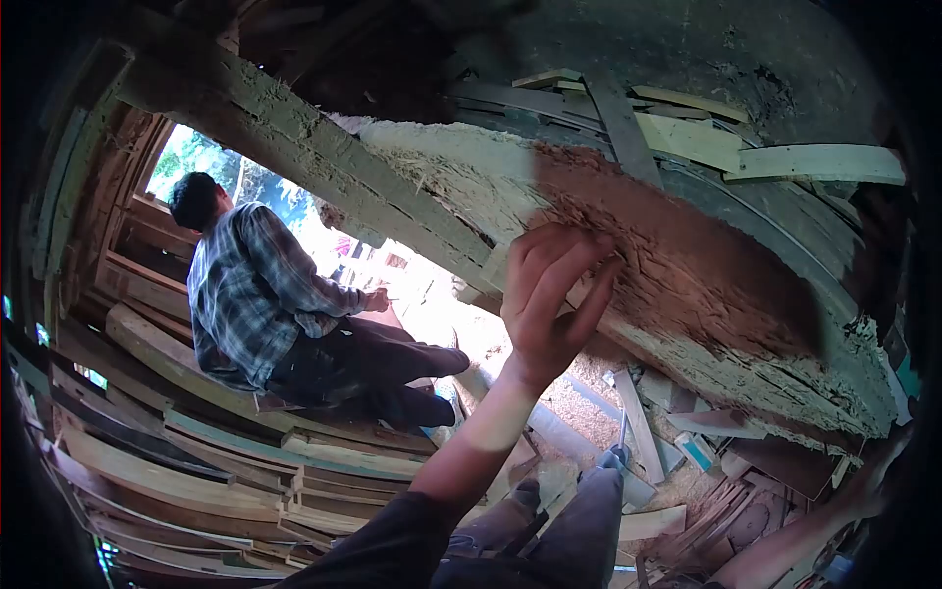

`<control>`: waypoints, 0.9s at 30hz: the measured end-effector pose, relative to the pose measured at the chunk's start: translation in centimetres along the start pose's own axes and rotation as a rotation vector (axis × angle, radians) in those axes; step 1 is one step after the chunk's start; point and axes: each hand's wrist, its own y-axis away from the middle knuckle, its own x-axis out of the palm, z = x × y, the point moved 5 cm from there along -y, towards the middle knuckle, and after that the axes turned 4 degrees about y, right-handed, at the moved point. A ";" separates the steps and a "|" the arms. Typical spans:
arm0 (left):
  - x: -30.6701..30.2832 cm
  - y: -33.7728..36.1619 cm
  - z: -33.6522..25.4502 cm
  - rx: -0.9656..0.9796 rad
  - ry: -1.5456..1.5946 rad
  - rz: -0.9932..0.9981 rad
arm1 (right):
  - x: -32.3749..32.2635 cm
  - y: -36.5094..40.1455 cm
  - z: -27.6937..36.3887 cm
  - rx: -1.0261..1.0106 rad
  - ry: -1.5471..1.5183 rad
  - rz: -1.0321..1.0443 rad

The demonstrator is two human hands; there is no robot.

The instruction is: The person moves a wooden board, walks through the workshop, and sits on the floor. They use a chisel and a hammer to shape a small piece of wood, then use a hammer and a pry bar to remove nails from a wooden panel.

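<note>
A long, rough-hewn timber (687, 265) with a splintered, crumbly face slants across the upper right, partly in reddish light. My left hand (554, 285) is up against its near side, back of the hand towards me. Its fingers are bent and drawn together near the thumb; what they hold, if anything, is hidden. At the lower right, my right forearm (810, 530) runs towards the timber's right end. The right hand (883, 466) fades into the dark edge of the view, and its fingers do not show.
A person (260, 285) in a checked shirt sits at the left, facing away, on stacked boards (196, 471). A squared beam (324, 147) crosses above. Offcuts (687, 142) lie behind the timber. Wood scraps (638, 422) and sawdust cover the ground near my legs (579, 515).
</note>
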 end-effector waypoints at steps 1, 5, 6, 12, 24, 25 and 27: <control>-0.1 -0.1 0.0 0.004 -0.008 -0.015 | 1.6 1.0 -1.0 0.080 -0.421 -0.019; -0.3 -0.5 0.3 0.005 -0.003 -0.032 | -1.8 -0.1 0.1 0.157 -1.026 -0.120; -0.4 -0.6 0.3 -0.004 -0.005 -0.027 | -1.3 0.3 -0.1 0.188 -0.986 -0.091; -0.9 -0.7 0.4 -0.066 0.044 -0.036 | -6.0 -3.3 2.9 -0.058 -1.064 -0.184; -10.0 4.4 7.5 -0.459 0.145 -0.278 | -6.3 -3.4 3.3 0.063 -1.147 0.016; -13.8 5.2 11.2 -0.551 0.103 -0.453 | -6.8 -3.8 3.8 0.047 -1.074 -0.042; -21.5 4.7 17.2 -0.720 0.015 -0.525 | -6.8 -3.7 3.8 0.143 -1.173 0.058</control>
